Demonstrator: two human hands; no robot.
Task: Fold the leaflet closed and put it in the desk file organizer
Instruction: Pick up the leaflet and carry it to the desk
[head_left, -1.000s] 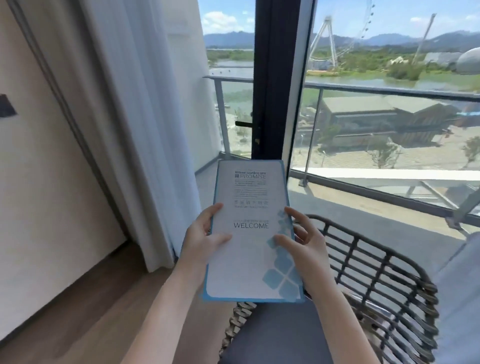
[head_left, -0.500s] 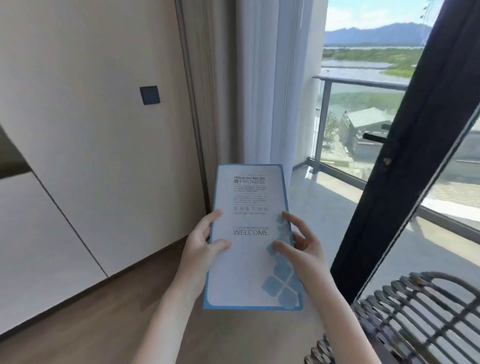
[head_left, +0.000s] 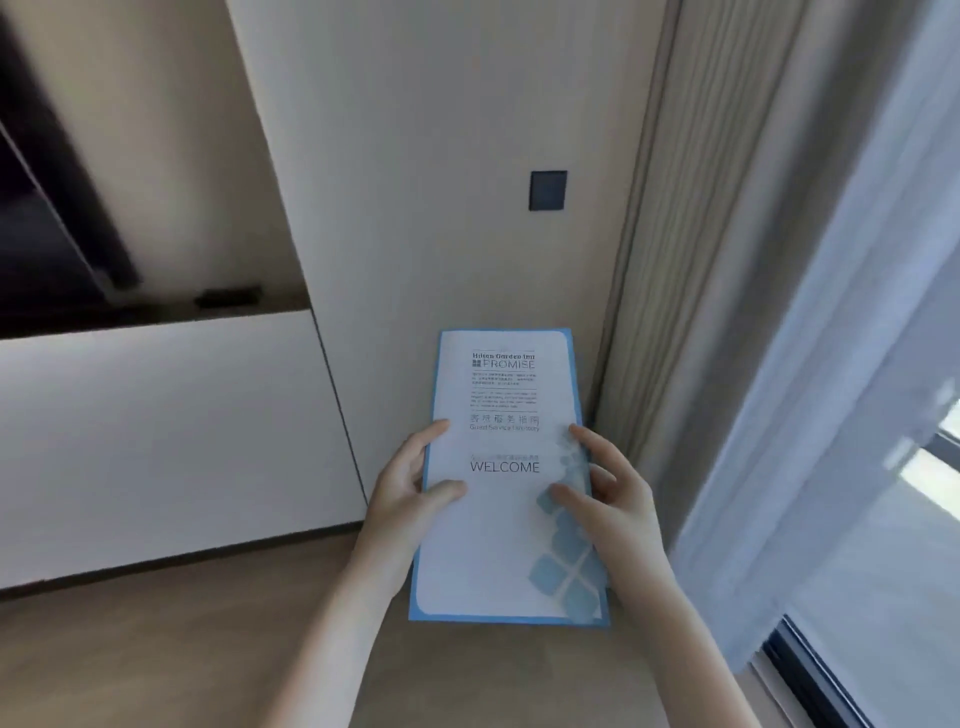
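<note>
The leaflet (head_left: 498, 545) is a tall white card with a blue border, folded closed, its front reading "WELCOME" with blue squares at the lower right. I hold it up in front of me with both hands. My left hand (head_left: 410, 486) grips its left edge, thumb on the front. My right hand (head_left: 608, 493) grips the right edge, thumb across the blue squares. No desk file organizer is in view.
A beige wall with a dark square switch (head_left: 548, 190) stands ahead. A white cabinet front (head_left: 156, 431) fills the left, with a dark recess (head_left: 47, 249) above it. A sheer curtain (head_left: 831, 364) hangs at the right by the window frame (head_left: 810, 675). Wooden floor lies below.
My view has swung left, away from the balcony window and wicker chair toward the wall and cabinet. Both hands keep the same grip on the leaflet.
</note>
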